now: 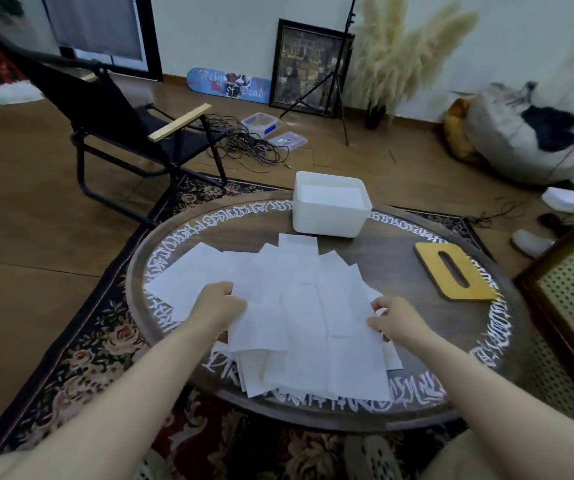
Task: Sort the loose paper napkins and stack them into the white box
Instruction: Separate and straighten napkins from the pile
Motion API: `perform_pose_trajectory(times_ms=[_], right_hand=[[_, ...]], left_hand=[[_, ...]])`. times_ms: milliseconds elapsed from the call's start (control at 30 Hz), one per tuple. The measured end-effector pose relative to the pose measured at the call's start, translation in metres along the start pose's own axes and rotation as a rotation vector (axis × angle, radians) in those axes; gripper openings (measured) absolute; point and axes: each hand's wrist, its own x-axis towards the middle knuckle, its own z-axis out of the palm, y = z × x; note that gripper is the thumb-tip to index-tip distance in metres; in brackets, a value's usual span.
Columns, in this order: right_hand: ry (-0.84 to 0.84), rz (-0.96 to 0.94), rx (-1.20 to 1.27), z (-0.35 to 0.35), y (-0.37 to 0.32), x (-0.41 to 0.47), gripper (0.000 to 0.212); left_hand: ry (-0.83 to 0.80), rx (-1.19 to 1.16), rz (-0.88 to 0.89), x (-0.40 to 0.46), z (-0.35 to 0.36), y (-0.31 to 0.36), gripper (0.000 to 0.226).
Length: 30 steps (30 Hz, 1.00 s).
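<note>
Both bare forearms reach forward; left hand (218, 304) and right hand (394, 320) have curled fingers.

Readable words are found only on the skateboard deck (229, 85), which is leaned against the wall just left of the framed picture (308, 65): "Reign" is written along its upper left and "of Dead" lower down toward its right end, in pale gothic lettering. A ring of white calligraphic script is painted round the rim of the round table (396, 258), well in front of the framed picture, but no word of it can be made out. No other text is legible.
</note>
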Motion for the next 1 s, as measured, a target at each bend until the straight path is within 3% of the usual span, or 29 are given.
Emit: perform_pose_trajectory(times_ms=[100,200,300,433,533,633,833,1000], right_hand=[[-0.029,-0.039,0.050,0.000,0.006,0.002,0.045],[-0.007,-0.073,0.095,0.004,0.007,0.007,0.054],[0.080,-0.088,0.090,0.006,0.004,0.012,0.047],[0.136,-0.033,0.117,0.002,0.000,0.017,0.005],[0.125,0.016,0.174,-0.002,0.000,0.021,0.014],[0.111,0.015,0.291,-0.010,-0.005,0.014,0.003],[0.044,-0.124,0.634,-0.034,-0.024,-0.030,0.008],[-0.079,-0.114,0.714,-0.027,-0.034,-0.047,0.005]], left_hand=[[-0.020,0.008,-0.013,-0.001,0.010,0.003,0.013],[-0.038,-0.008,-0.014,-0.003,0.017,0.006,0.016],[-0.056,-0.029,-0.033,-0.005,0.020,0.010,0.016],[-0.090,-0.050,-0.044,-0.007,0.023,0.011,0.017],[-0.083,-0.043,-0.043,-0.007,0.025,0.009,0.017],[-0.069,-0.051,-0.036,-0.010,0.026,0.011,0.020],[-0.090,-0.098,-0.039,-0.011,0.032,0.014,0.024],[-0.166,-0.223,-0.080,-0.020,0.039,0.022,0.024]])
